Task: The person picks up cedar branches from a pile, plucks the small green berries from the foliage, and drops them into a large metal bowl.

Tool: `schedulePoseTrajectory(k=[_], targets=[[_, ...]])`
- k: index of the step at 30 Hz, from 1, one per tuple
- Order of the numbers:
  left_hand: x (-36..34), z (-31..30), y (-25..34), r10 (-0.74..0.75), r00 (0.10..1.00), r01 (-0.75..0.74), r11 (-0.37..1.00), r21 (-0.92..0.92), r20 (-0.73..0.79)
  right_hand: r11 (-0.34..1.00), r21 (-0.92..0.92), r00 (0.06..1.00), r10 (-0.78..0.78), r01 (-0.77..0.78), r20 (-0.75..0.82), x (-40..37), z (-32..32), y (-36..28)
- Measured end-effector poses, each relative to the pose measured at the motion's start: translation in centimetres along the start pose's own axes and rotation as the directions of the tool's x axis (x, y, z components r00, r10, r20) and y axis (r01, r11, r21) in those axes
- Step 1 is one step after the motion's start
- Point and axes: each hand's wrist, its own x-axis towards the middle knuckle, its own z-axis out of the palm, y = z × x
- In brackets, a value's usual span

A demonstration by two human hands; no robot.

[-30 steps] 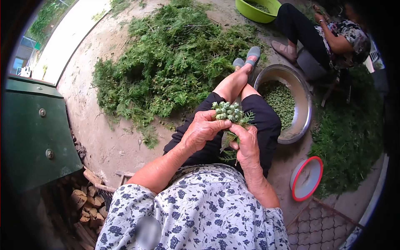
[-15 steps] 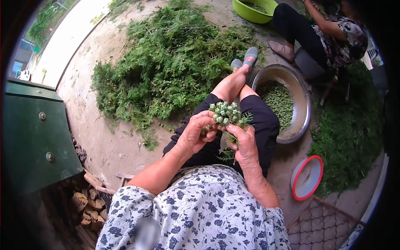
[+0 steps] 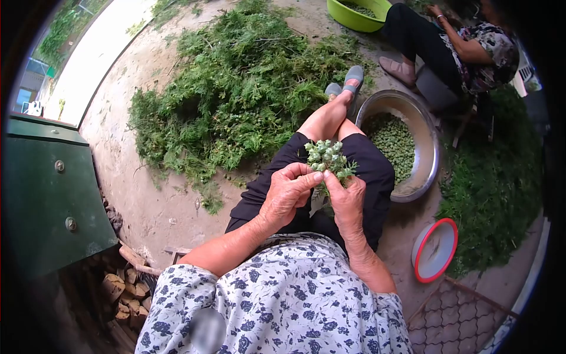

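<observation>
Nearest, above the lap of the seated person, the two hands meet, both clamped on one sprig (image 3: 327,158). The right hand (image 3: 349,203) grips the stem from below and holds it upright, so that the cluster of small green cones on top faces the person. The left hand (image 3: 287,193) pinches with thumb and fingertips just under that cluster, touching the right hand's fingers.

Low on the left a green cabinet (image 3: 47,189) stands over stacked firewood (image 3: 127,289). On the ground to the right lies a red-rimmed dish (image 3: 434,251). Just beyond it, beside the person's right knee, is a metal basin (image 3: 429,159), partly filled with loose green cones (image 3: 394,140); it seems set there to be within easy reach of the hands.

Farther off, a broad heap of green cuttings (image 3: 236,88) spreads over the floor on the left, in front of the feet. More cuttings lie on the right. At the far edge a second person (image 3: 471,50) sits next to a green tub (image 3: 359,17).
</observation>
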Motion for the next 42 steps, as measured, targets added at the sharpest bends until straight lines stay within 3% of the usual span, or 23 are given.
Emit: schedulePoseTrajectory(k=[2,6,8,15,21,24,26,27,29,30,32,34,36,37,42], targets=[[0.2,0.2,0.0,-0.007,0.999,0.006,1.0,-0.027,-0.034,0.997,-0.058,0.999,-0.049,0.049,0.007,-0.1,0.0,-0.1],[0.5,0.9,0.6,-0.085,0.992,0.065,0.978,-0.199,-0.093,0.994,-0.089,0.995,0.07,-0.064,0.067,-0.2,0.0,-0.5],[0.8,0.4,0.5,-0.101,0.995,0.097,0.978,-0.186,-0.012,0.943,0.195,0.962,0.257,-0.27,0.088,-0.2,0.0,-0.8],[1.0,-0.2,1.3,-0.059,0.998,0.06,0.995,-0.084,0.01,0.923,0.238,0.951,0.272,-0.301,0.148,-0.2,-0.2,-0.5],[0.8,-1.3,2.7,-0.081,0.99,0.066,0.99,0.127,0.115,0.945,0.156,0.945,0.254,-0.288,0.205,0.1,-1.0,-0.6],[0.5,-1.4,3.9,-0.111,0.984,0.07,0.96,0.271,0.141,0.928,0.168,0.91,0.269,-0.332,0.314,0.3,-1.6,-1.9],[0.4,-1.5,4.1,-0.036,0.976,-0.072,0.874,0.481,0.212,0.891,0.2,0.88,0.324,-0.407,0.348,0.3,-1.7,-2.2],[0.6,-1.8,4.1,-0.035,0.977,-0.073,0.874,0.48,0.212,0.891,0.2,0.879,0.324,-0.407,0.349,0.2,-1.9,-2.3],[1.1,-2.5,3.7,-0.037,0.971,-0.136,0.728,0.672,0.237,0.87,0.196,0.851,0.355,-0.452,0.387,0.3,-2.4,-2.7],[1.0,-2.9,3.9,-0.037,0.971,-0.136,0.728,0.672,0.236,0.793,0.286,0.829,0.438,-0.538,0.347,0.3,-2.9,-3.4],[0.9,-3.7,4.4,-0.117,0.976,0.023,0.891,0.453,0.181,0.844,0.271,0.881,0.402,-0.462,0.251,0.7,-3.8,-4.0],[1.1,-4.0,3.8,-0.111,0.974,0.034,0.933,0.358,0.199,0.857,0.268,0.894,0.388,-0.44,0.224,0.8,-3.8,-3.5],[1.2,-3.8,2.9,-0.049,0.956,0.055,0.998,-0.013,0.29,0.836,0.349,0.905,0.381,-0.424,0.188,1.1,-3.0,-2.9],[1.1,-3.3,2.6,-0.025,0.963,0.054,0.993,-0.101,0.269,0.855,0.326,0.914,0.358,-0.403,0.192,1.0,-2.7,-2.6],[1.0,-3.2,2.0,-0.084,0.953,0.156,0.96,-0.234,0.29,0.914,0.158,0.913,0.334,-0.374,0.233,0.7,-2.4,-1.7]])
